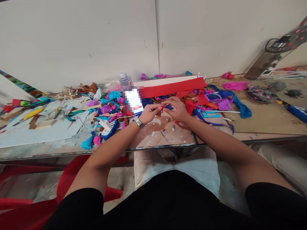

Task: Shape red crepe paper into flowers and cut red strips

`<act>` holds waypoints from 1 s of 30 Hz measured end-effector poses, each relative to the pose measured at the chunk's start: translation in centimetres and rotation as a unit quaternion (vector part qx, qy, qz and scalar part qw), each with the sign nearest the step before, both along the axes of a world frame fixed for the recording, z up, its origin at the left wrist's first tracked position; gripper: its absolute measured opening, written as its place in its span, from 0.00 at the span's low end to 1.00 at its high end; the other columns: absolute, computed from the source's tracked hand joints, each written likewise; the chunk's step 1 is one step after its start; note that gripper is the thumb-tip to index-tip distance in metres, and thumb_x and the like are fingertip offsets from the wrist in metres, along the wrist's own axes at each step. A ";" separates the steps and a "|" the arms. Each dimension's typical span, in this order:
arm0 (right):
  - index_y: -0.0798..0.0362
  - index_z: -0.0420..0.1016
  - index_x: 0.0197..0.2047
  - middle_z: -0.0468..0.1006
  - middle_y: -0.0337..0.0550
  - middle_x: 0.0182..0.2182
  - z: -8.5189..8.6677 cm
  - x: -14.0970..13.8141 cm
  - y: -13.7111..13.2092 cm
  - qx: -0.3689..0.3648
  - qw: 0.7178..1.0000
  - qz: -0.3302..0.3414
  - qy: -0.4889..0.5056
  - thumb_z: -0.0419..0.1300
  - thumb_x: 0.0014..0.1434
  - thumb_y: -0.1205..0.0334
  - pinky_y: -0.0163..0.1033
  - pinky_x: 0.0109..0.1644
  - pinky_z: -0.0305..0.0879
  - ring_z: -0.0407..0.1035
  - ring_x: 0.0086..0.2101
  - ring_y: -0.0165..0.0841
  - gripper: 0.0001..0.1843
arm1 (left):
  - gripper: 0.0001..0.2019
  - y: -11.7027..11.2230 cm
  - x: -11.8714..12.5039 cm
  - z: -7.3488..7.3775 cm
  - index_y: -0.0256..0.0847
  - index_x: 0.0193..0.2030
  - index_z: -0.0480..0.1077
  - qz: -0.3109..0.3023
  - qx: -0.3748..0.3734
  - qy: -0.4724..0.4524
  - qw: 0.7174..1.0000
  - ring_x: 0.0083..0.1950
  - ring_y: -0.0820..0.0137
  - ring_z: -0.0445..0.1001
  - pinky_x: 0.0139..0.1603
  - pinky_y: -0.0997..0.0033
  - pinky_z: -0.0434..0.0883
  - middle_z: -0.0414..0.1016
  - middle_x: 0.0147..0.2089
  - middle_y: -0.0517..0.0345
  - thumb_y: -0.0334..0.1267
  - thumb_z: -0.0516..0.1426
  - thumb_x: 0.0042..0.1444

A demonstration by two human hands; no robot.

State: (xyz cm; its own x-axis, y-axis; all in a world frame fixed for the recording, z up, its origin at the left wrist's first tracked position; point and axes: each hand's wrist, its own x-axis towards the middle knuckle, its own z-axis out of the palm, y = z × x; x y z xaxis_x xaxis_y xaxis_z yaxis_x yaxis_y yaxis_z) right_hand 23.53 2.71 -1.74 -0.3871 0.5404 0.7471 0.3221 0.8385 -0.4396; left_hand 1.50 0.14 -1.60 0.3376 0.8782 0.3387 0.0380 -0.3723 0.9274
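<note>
My left hand (151, 112) and my right hand (177, 109) meet over the middle of the worktable (168, 140). Together they pinch a small piece of red and blue crepe paper (167, 107) between their fingertips. Both hands have fingers curled closed around it. A metal watch (138, 122) sits on my left wrist. Just behind the hands lies a long red paper strip (172, 87) beside a white board (165, 80).
Scraps of pink, blue, purple and red crepe paper (112, 107) litter the table. A plastic bottle (125, 80) stands at the back. A blue and white power strip (108, 127) lies at the left. A red plastic chair (35, 198) stands lower left. A glue gun (280, 48) rests at the far right.
</note>
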 end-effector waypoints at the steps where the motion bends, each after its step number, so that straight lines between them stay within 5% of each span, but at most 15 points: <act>1: 0.44 0.86 0.52 0.82 0.49 0.47 -0.1 0.0 0.1 0.006 1.000 0.004 -0.008 0.62 0.70 0.40 0.54 0.58 0.71 0.74 0.50 0.46 0.20 | 0.27 0.0 0.0 0.0 0.36 0.39 0.83 0.000 0.001 0.006 1.000 0.26 0.74 0.73 0.31 0.73 0.71 0.77 0.29 0.56 0.64 0.66 0.60; 4: 0.41 0.88 0.51 0.81 0.48 0.45 -0.2 0.1 0.3 0.019 1.000 0.006 -0.007 0.61 0.71 0.41 0.55 0.57 0.71 0.74 0.49 0.45 0.19 | 0.27 -0.1 0.0 -0.1 0.36 0.35 0.81 0.002 0.000 0.018 1.000 0.26 0.73 0.73 0.31 0.72 0.71 0.76 0.27 0.56 0.64 0.66 0.60; 12: 0.43 0.88 0.48 0.82 0.50 0.45 0.1 0.0 0.2 0.042 0.999 0.008 -0.007 0.60 0.72 0.42 0.55 0.57 0.72 0.75 0.49 0.45 0.20 | 0.29 -0.3 0.3 0.0 0.36 0.49 0.85 0.021 -0.007 0.004 1.000 0.26 0.75 0.72 0.32 0.71 0.71 0.77 0.30 0.57 0.62 0.70 0.55; 24: 0.45 0.86 0.49 0.87 0.48 0.42 0.3 0.0 -0.3 0.008 1.000 0.003 -0.010 0.62 0.70 0.39 0.52 0.55 0.73 0.78 0.45 0.45 0.21 | 0.28 -0.2 0.4 0.3 0.34 0.42 0.82 0.068 0.010 -0.004 0.998 0.25 0.74 0.71 0.30 0.73 0.68 0.75 0.26 0.58 0.63 0.70 0.55; 30: 0.46 0.86 0.48 0.89 0.47 0.43 0.4 0.1 -0.3 0.021 1.000 0.006 0.000 0.64 0.70 0.43 0.50 0.55 0.74 0.80 0.44 0.43 0.18 | 0.28 0.0 0.2 -0.1 0.35 0.44 0.80 0.043 0.027 0.001 0.999 0.26 0.75 0.72 0.30 0.74 0.70 0.76 0.26 0.59 0.63 0.68 0.58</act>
State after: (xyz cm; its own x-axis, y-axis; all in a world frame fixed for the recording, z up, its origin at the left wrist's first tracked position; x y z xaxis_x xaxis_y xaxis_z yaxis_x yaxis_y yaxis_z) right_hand 23.60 2.39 -1.36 -0.3933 0.5038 0.7691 0.3122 0.8600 -0.4037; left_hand 1.67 0.18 -1.67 0.2627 0.8840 0.3867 0.0732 -0.4178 0.9056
